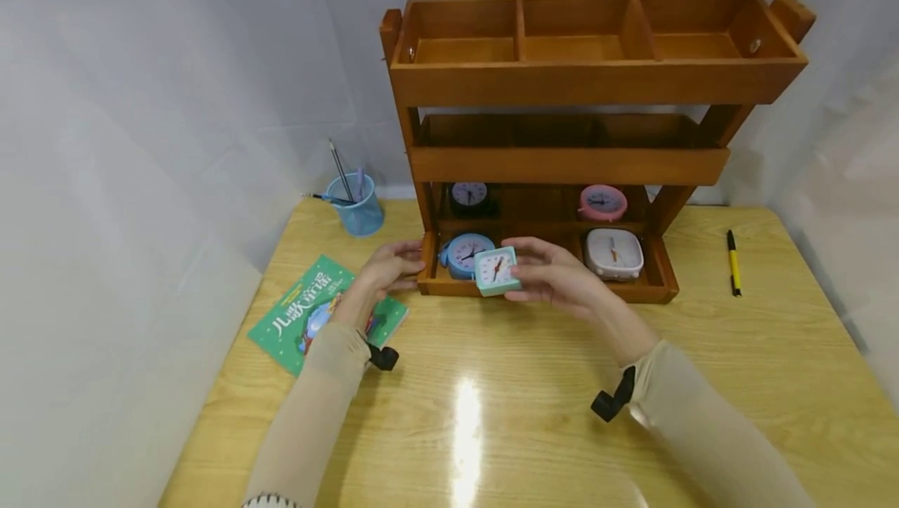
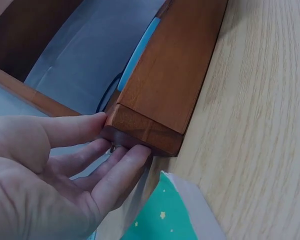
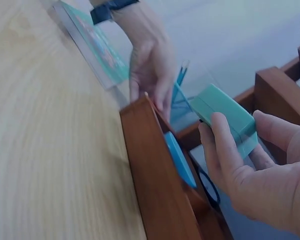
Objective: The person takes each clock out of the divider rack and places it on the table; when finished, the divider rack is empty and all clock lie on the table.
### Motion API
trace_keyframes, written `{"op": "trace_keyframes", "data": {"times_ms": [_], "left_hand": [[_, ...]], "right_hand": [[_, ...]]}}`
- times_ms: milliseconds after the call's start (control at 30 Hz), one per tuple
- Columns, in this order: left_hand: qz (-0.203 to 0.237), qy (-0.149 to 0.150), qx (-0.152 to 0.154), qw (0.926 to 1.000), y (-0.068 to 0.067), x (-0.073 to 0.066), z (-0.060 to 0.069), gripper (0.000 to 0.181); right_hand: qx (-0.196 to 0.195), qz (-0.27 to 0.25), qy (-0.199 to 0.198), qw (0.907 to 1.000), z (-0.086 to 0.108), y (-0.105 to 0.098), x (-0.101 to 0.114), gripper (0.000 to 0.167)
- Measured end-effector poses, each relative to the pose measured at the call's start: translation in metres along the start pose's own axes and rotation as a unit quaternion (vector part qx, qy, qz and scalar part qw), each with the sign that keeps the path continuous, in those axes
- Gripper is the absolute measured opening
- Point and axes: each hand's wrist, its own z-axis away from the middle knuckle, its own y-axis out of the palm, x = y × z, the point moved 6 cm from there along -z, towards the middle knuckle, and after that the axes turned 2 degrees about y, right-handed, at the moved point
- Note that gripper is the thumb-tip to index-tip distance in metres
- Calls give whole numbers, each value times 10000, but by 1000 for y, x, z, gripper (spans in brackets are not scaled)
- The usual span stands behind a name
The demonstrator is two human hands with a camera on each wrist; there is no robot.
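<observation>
- Fingers and thumb of the right hand (image 1: pixel 558 282) pinch a mint-green square alarm clock (image 1: pixel 495 269) by its sides, dial towards the near side.
- This clock is held up at the near edge of a brown wooden three-tier rack (image 1: pixel 600 85), partly covering a blue round alarm clock (image 1: pixel 460 254) in the left of the lowest tier; whether the two touch I cannot tell.
- The left hand (image 1: pixel 393 266) touches the left end of that tier with thumb and fingertips apart, fingers slightly bent.
- A white rounded-square alarm clock (image 1: pixel 614 252) sits to the right in the lowest tier; a black round clock (image 1: pixel 469 196) and a pink round clock (image 1: pixel 602 202) stand farther back, left and right.
- Left of the rack are a green illustrated book (image 1: pixel 309 313), near, and a light-blue mesh pen cup (image 1: pixel 360 215), far.
- A yellow-and-black pen (image 1: pixel 733 262) lies right on the pale wood-grain table (image 1: pixel 527 430).
</observation>
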Motion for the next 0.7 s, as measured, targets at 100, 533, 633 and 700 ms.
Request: {"op": "trace_keyframes", "data": {"times_ms": [100,533,633,700], "left_hand": [[-59,-8,20,10000,1,-2,0,62],[-331,105,-50,9994,3,-3,-1,61],[-385,113,-61,9992,3,-4,-1,60],[-383,97,-67,9992,4,-4,-1,60]], "right_hand": [[20,78,37,10000,-1,9,-5,63],[70,95,212,9997,-10,37,-36,60],[49,206,283,9994,-13,43,-44,59],[-2,205,334,9992,-14,46,-49,58]]}}
